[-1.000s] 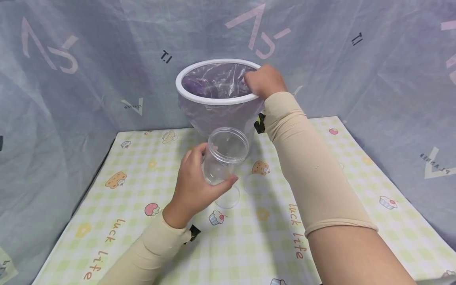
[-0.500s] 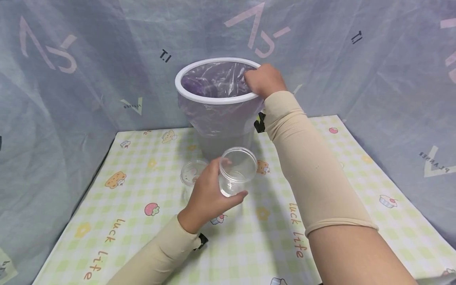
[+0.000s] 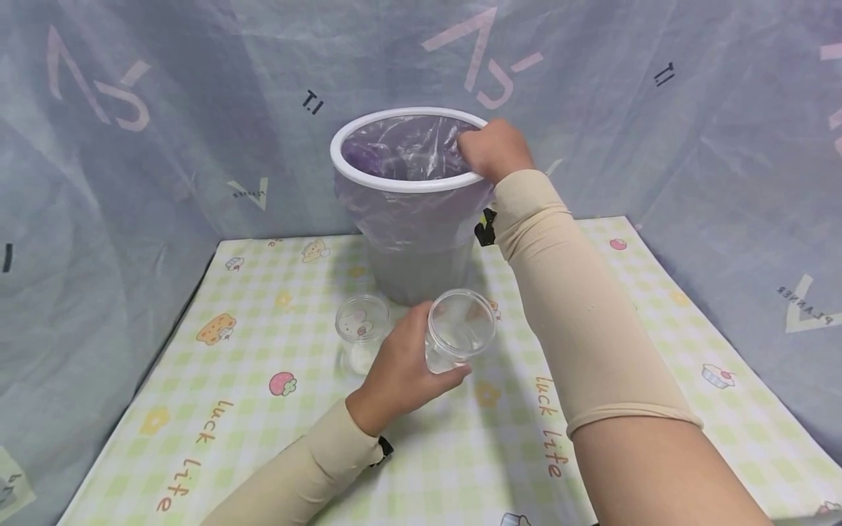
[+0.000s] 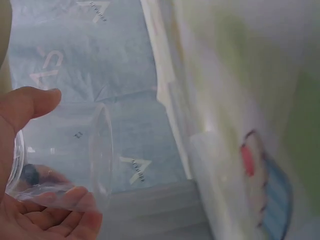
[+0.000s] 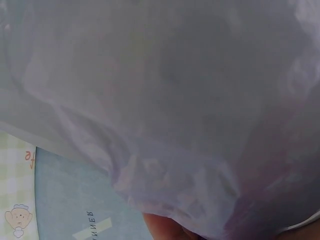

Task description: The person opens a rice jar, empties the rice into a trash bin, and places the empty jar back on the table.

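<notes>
In the head view my left hand [image 3: 404,365] grips a clear plastic jar [image 3: 462,325], its round mouth facing up. Thumb and curled fingers wrap the jar [image 4: 70,145] in the left wrist view, where a gap shows between its base and the table. A second clear jar [image 3: 363,332] stands on the cloth just left of that hand. My right hand [image 3: 495,150] grips the right side of the white rim of a trash bin [image 3: 417,274], fingertips hidden inside. A purple plastic bag [image 3: 401,212] lines the bin and hangs over its outside; the bag [image 5: 165,175] mostly fills the right wrist view.
A green checked tablecloth [image 3: 243,438] with printed cakes and lettering covers the table. Grey-blue fabric [image 3: 197,131] hangs close behind the bin and along both sides. My right forearm [image 3: 585,314] crosses the right half of the table.
My left hand has moved right and nearer to me with its jar, away from the bin. The second jar, out of sight at first, shows now. The right hand keeps its grip on the rim.
</notes>
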`<state>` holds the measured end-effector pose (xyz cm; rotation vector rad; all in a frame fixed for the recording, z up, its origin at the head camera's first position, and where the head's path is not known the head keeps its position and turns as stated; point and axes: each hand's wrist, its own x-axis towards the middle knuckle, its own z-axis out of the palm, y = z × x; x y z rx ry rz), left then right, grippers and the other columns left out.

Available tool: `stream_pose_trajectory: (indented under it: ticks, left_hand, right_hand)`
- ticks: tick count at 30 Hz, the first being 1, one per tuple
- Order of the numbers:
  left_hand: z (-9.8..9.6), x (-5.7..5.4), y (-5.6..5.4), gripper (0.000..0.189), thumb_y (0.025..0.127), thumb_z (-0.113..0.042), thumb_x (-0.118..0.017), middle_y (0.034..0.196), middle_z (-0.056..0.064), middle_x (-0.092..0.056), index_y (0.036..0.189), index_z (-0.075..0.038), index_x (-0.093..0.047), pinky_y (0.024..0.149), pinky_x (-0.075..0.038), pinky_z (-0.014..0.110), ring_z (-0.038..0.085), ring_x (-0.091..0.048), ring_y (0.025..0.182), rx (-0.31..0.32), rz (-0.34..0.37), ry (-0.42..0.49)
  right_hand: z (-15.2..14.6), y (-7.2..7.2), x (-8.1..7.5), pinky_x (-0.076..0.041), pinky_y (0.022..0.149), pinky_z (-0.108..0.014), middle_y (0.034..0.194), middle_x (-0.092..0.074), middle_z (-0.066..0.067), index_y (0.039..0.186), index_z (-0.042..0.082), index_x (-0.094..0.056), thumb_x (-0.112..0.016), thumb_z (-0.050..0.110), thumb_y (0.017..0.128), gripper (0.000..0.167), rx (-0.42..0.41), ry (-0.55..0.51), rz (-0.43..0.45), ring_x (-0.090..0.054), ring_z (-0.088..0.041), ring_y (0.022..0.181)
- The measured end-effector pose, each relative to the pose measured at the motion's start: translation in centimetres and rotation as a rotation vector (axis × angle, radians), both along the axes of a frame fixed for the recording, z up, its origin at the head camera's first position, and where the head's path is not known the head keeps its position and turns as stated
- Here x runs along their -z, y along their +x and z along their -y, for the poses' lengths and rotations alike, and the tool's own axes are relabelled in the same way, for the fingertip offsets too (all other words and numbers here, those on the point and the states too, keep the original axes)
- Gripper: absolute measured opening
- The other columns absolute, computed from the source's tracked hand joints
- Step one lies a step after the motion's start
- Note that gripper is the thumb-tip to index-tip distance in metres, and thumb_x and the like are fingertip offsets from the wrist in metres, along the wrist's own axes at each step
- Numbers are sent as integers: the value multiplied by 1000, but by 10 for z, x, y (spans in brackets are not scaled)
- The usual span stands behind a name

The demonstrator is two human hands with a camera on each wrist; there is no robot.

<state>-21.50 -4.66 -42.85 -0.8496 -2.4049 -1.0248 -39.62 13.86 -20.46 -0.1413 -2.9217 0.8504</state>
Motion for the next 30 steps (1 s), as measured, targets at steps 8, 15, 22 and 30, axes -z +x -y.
stream_pose_trajectory:
  ticks: [8,15,22,30]
  left_hand:
    - [-6,16,-6,90,72,-38,-94,133,7,-50,144,-13,-46,104,-50,37,17,-50,121,26,95,-6]
    - [-6,16,-9,94,68,-36,-98,135,8,-57,145,-17,-49,102,-51,41,26,-59,123,54,194,-15]
    - [-7,18,-10,98,66,-36,-98,140,0,-61,150,-19,-50,103,-52,39,19,-62,126,54,215,-64]
    - [-7,23,-13,98,69,-28,-98,140,5,-64,152,-13,-46,105,-51,38,23,-63,127,113,288,-74]
  right_hand:
    - [1,0,-2,-48,99,-37,134,-57,-10,126,6,-60,-39,41,94,51,5,-6,3,-56,-28,115]
    - [1,0,-3,-49,99,-36,135,-57,-9,125,7,-60,-39,40,94,50,13,-10,4,-56,-27,115]
    - [1,0,-2,-49,99,-37,134,-58,-10,124,6,-60,-40,39,93,49,11,-15,-3,-56,-27,114]
    - [0,1,-1,-49,98,-38,136,-58,-10,128,5,-60,-40,39,94,52,12,-22,-3,-56,-28,114]
